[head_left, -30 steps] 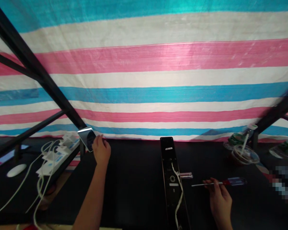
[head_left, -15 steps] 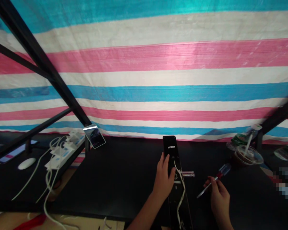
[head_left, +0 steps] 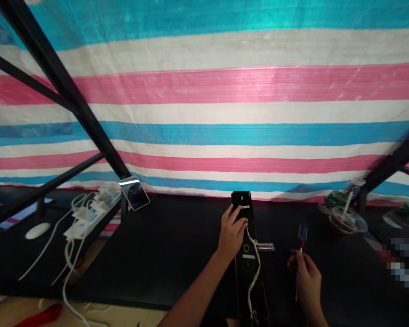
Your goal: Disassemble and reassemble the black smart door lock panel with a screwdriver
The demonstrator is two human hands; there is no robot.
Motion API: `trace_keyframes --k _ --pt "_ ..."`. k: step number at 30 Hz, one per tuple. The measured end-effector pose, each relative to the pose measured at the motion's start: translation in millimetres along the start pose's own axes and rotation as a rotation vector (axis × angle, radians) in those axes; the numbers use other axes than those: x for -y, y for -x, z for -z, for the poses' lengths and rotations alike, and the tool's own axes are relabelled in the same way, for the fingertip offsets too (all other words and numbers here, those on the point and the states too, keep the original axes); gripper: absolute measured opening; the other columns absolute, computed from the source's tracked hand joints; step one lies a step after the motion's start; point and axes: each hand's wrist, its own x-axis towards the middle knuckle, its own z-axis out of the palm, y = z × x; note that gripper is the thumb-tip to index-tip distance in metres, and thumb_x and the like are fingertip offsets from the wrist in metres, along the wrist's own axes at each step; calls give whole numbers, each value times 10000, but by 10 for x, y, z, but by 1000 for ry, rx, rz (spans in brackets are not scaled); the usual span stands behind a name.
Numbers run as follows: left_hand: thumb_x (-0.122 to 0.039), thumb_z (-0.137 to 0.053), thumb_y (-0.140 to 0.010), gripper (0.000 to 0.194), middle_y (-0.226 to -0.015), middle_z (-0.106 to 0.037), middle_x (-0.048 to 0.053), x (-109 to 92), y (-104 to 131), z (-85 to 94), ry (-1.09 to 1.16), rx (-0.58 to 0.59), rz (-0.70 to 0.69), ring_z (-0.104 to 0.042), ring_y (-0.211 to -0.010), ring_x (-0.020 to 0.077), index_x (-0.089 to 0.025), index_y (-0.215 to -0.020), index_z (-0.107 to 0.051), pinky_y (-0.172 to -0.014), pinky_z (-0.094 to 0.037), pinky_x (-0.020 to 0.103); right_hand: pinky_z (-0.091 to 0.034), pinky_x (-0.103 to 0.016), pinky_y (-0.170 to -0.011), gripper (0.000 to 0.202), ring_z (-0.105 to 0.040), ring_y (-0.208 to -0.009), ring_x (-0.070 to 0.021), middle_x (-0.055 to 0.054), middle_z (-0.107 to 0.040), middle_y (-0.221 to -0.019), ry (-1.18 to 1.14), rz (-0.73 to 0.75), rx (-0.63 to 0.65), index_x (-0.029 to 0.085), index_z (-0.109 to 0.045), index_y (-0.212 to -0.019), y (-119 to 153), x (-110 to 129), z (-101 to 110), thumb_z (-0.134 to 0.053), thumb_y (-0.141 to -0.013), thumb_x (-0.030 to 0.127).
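A long black panel (head_left: 246, 272) lies lengthwise on the black table, with white labels and a pale cable (head_left: 255, 277) running down it. My left hand (head_left: 232, 232) rests on its upper part, thumb and fingers apart, near the cable's top end. To the right, my right hand (head_left: 306, 274) is closed around the metal shaft of a screwdriver (head_left: 302, 234). Its clear and red handle points away from me and the shaft runs down past my fingers. A small pinkish packet (head_left: 266, 247) sits beside the panel, between my hands.
A plastic cup with a straw (head_left: 347, 221) stands at the right, near a bottle. On the left are a propped phone-like device (head_left: 135, 194), a white power strip (head_left: 85, 222) with cables, and a white mouse (head_left: 38, 230). Black metal bars frame both sides.
The screwdriver has turned from slanting to nearly lengthwise, handle away from me. My left hand has moved slightly up the panel, its thumb now nearer its fingers. The panel has shifted a little.
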Motion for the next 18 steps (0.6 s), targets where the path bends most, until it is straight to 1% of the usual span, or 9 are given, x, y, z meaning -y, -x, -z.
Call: trace_keyframes --k 2,4,7,8,9,11,13,16,18 --pt "-148 -565 -952 200 -1454 -578 125 -79 8 63 70 -23 -29 -464 -1419 314 -200 -1044 -734 -1105 -490 552 -463 -232 -509 551 -561 -578 -130 9 -619 -665 -47 -12 -1 156 -668 -902 3 33 2 -739 -718 670" --pt "-141 -538 -963 227 -1487 -542 143 -183 25 156 149 -34 -72 -524 -1377 274 -194 -1094 -716 -1091 -524 461 -456 -213 -489 543 -549 -556 -107 10 -636 -716 -138 -34 8 171 -662 -910 53 139 -21 -768 -697 660" --pt "-125 -536 -959 264 -1505 -515 151 -365 65 321 211 -79 -184 -570 -1336 245 -193 -1155 -699 -1054 -555 364 -414 -175 -438 480 -491 -476 -54 18 -670 -805 -249 -82 109 214 -656 -946 256 399 -111 -809 -699 596" --pt "-123 -545 -953 274 -1503 -515 151 -429 80 375 213 -100 -225 -572 -1334 248 -194 -1171 -695 -1047 -560 356 -423 -171 -441 465 -520 -486 -61 13 -687 -822 -244 -108 156 228 -661 -970 350 488 -151 -822 -698 570" --pt "-121 -554 -948 285 -1500 -518 149 -493 95 426 212 -119 -258 -579 -1326 249 -196 -1187 -690 -1037 -567 352 -448 -172 -458 462 -580 -530 -86 -2 -709 -839 -219 -122 199 239 -672 -1001 449 567 -193 -828 -700 554" --pt "-131 -576 -940 302 -1494 -526 141 -612 126 517 198 -144 -290 -608 -1292 248 -209 -1213 -682 -1019 -581 349 -547 -222 -558 509 -703 -710 -178 -53 -757 -920 -154 -98 305 244 -699 -1050 638 685 -272 -839 -676 560" --pt "-148 -601 -932 319 -1489 -536 130 -714 159 591 181 -163 -286 -632 -1262 250 -226 -1232 -676 -1004 -592 349 -604 -291 -655 570 -739 -834 -257 -87 -778 -993 -89 -29 384 239 -724 -1067 791 753 -336 -857 -626 575" --pt "-152 -584 -941 344 -1491 -540 112 -834 228 662 201 -208 -256 -627 -1269 258 -254 -1258 -665 -1000 -597 370 -620 -329 -656 540 -747 -770 -278 -86 -792 -920 8 41 451 234 -755 -1017 934 809 -371 -865 -607 568" --pt "-229 -576 -955 301 -1489 -540 116 -906 288 672 254 -191 -190 -601 -1300 288 -263 -1238 -673 -1014 -587 426 -621 -339 -659 484 -746 -746 -284 -83 -790 -861 55 72 502 232 -771 -973 973 834 -318 -847 -631 567"
